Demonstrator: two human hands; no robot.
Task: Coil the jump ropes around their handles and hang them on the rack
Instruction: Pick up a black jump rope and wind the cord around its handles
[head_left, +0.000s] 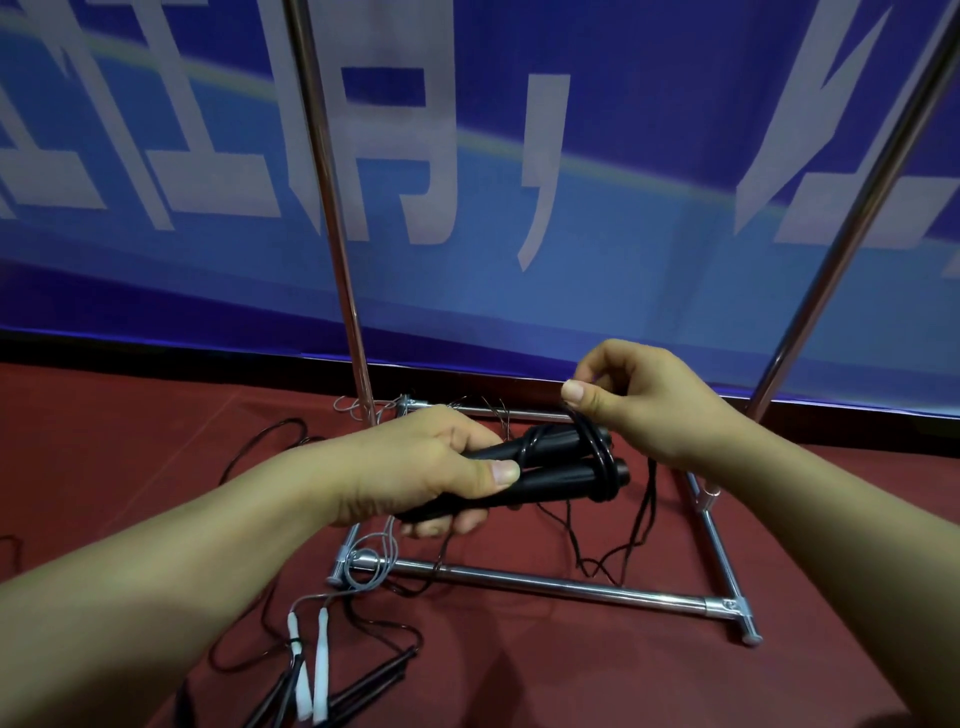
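A person's left hand (415, 467) clamps two black jump-rope handles (550, 467) together while right-hand fingers (587, 395) pinch the cord (597, 452), winding loops at their 3 o'clock end.

A single head-worn camera looks forward and steeply down, close over both forearms, toward the red floor (130, 441). Its wide-angle lens bends the metal rack (545, 584) and blue banner (597, 218) behind; no second view is given.
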